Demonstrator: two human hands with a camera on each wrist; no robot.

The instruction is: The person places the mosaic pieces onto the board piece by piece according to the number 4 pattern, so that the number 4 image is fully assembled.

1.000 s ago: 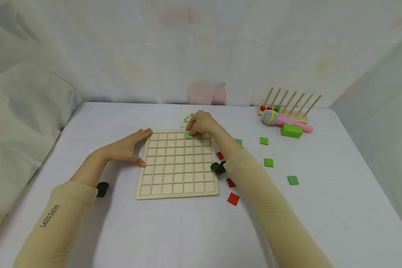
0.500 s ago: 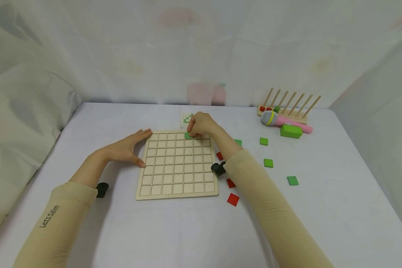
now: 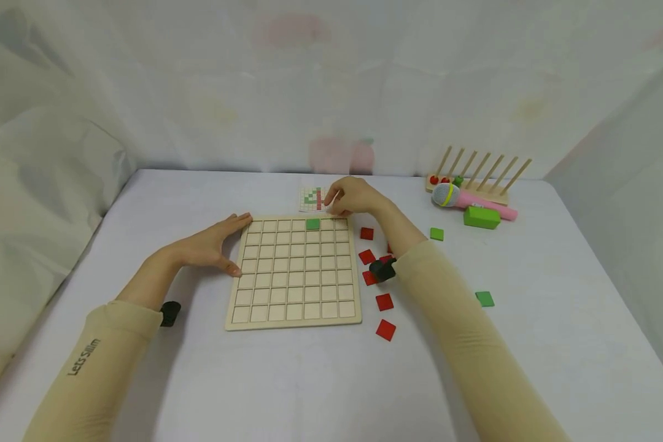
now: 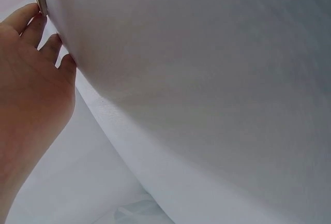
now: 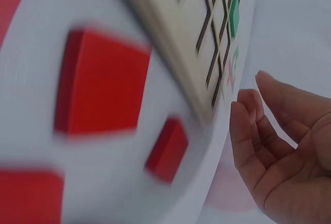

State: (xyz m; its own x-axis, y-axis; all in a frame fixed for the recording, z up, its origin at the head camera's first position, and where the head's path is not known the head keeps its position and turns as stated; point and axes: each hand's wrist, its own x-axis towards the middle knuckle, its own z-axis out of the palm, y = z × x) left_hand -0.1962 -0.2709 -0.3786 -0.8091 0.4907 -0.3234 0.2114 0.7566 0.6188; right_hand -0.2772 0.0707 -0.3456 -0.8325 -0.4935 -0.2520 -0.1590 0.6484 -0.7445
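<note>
A wooden grid board (image 3: 287, 270) lies on the white table, with one green tile (image 3: 312, 224) in its top row; the same green tile (image 5: 234, 17) shows in the right wrist view. My left hand (image 3: 207, 245) rests with fingers spread on the board's left edge. Above the board's top right corner is my right hand (image 3: 359, 196), its fingers loosely bent and holding nothing, as the right wrist view of the hand (image 5: 284, 151) shows. Behind the board lies a printed pattern card (image 3: 311, 198) with green and red squares, partly covered by the right hand.
Several red tiles (image 3: 384, 302) lie right of the board, some near my right forearm. Farther right are a light green tile (image 3: 437, 234), a darker green tile (image 3: 485, 299), a green block (image 3: 482, 217), a pink toy microphone (image 3: 475, 201) and a wooden peg stand (image 3: 497, 195).
My right hand has let go of the green tile, which stays in the top row, and has moved right and slightly up. My left hand has stayed in place.
</note>
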